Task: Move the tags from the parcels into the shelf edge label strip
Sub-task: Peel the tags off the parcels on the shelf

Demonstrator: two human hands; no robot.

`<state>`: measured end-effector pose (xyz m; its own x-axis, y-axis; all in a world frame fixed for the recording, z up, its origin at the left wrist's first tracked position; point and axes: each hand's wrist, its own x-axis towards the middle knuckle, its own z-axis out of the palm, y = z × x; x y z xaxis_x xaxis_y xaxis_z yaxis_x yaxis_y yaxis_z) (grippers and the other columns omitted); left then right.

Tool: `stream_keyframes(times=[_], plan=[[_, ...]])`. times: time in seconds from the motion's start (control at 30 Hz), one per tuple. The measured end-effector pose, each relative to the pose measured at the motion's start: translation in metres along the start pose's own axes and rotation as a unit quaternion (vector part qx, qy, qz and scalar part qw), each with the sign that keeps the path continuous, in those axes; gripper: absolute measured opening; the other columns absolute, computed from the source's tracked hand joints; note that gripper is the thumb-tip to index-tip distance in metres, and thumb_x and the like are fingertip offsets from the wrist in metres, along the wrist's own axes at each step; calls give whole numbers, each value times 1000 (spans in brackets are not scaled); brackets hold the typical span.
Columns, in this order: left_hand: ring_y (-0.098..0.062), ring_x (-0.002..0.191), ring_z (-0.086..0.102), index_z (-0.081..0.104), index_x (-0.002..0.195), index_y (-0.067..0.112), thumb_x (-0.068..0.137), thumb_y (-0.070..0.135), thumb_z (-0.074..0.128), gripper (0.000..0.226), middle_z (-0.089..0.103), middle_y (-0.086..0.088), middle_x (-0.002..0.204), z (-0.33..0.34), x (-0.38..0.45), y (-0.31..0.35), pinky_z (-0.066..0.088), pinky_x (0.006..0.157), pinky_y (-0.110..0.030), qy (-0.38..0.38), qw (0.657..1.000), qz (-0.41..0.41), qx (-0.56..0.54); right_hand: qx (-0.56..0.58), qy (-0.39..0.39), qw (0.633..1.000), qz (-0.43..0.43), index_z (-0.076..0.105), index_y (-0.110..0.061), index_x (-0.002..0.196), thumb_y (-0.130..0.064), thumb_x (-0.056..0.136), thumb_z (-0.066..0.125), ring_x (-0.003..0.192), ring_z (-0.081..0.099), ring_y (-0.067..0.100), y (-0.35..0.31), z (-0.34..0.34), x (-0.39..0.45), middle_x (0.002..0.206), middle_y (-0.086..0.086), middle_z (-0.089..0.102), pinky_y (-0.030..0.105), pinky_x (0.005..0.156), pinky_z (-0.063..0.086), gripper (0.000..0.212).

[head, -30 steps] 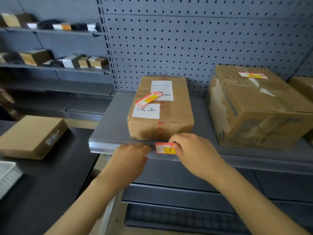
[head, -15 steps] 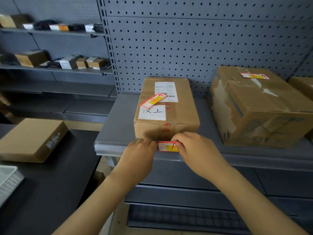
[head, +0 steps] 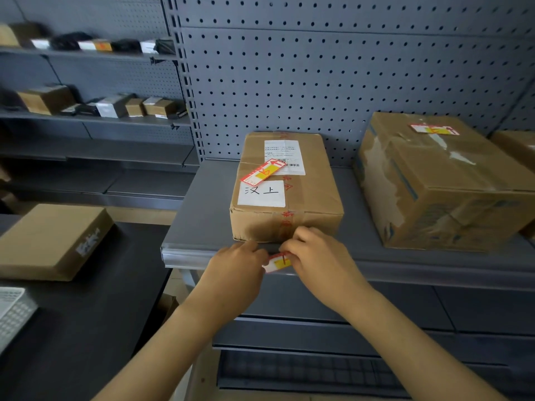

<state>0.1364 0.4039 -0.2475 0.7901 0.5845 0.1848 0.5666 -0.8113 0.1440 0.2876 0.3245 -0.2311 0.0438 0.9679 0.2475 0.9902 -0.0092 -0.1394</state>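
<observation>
Grey pegboard shelving faces us. At six o'clock of the taped brown cardboard parcel, our left hand and right hand pinch a red-yellow paper tag, seating it into the clear shelf-edge strip.

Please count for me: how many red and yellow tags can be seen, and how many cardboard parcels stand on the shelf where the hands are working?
Red and yellow tags: 3, on the middle parcel, on the right parcel, at the label strip between both hands
Cardboard parcels on this shelf: 3, middle, right, one cut off at the right edge
Total: 6
</observation>
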Motion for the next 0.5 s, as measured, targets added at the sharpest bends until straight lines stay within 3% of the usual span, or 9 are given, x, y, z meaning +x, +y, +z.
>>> stream_keyframes(times=[0.23,0.4,0.5], plan=[[-24,81,68,69,100,20,87,23,62,15,71,-1,96,-8,0,2,56,70,-36,4,1000,-12,17,-14,21,1000,4,69,-19,88,-5,73,73,79,56,20,1,0,-1,86,-1,60,34,59,52,21],[-16,60,69,71,84,25,76,22,78,11,74,4,77,-23,1,-6,60,54,-29,3,999,-26,36,-24,0,999,-41,68,-20,98,-4,74,71,87,59,20,-5,-14,0,96,-1,64,32,62,53,28],[-14,83,69,65,103,26,92,30,59,13,71,7,99,-43,2,-10,55,74,-25,-7,999,-43,11,-48,-15,995,-83,67,-20,98,-5,76,69,93,55,19,-9,-25,6,100,-2,63,33,68,53,27]])
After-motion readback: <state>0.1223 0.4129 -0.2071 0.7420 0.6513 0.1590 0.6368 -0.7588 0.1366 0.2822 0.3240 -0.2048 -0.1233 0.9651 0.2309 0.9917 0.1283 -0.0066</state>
